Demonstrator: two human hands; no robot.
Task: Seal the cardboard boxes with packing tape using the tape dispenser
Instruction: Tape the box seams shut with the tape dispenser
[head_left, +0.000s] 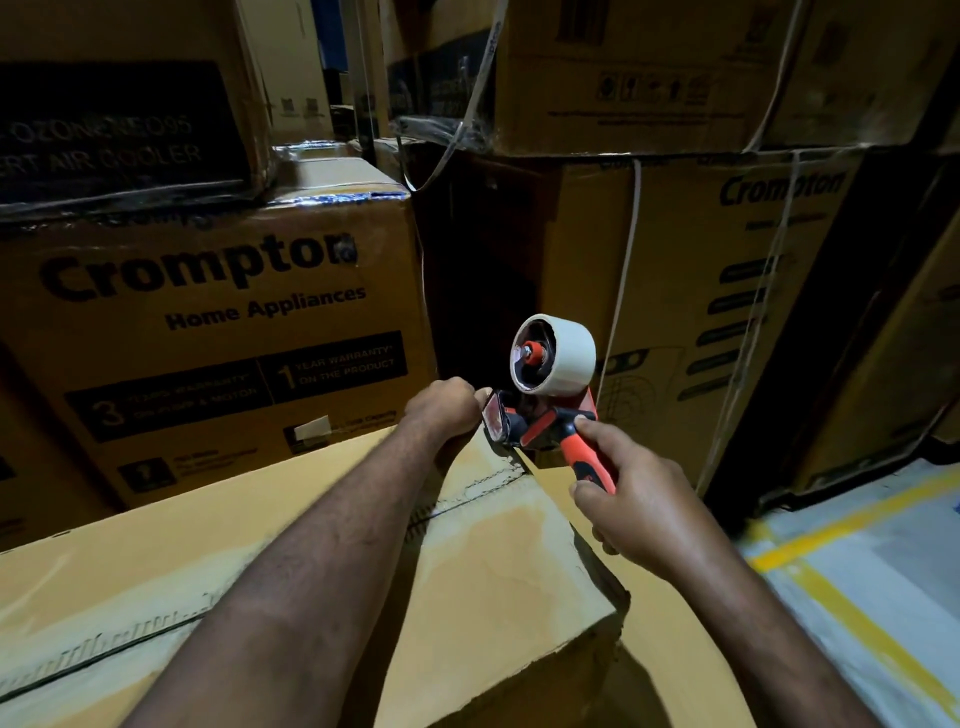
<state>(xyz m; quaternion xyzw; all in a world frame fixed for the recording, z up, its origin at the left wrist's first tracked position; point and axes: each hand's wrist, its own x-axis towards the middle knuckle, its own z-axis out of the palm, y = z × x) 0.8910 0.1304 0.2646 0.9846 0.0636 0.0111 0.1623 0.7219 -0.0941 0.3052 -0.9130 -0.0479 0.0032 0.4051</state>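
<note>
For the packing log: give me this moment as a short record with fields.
right hand: grips the orange handle of the tape dispenser
left hand: fingers curled at the dispenser's front end; what they hold is hidden
tape roll: white, mounted on the dispenser
cardboard box: under both hands, dispenser at its far edge
stacked cartons: printed, behind the box
</note>
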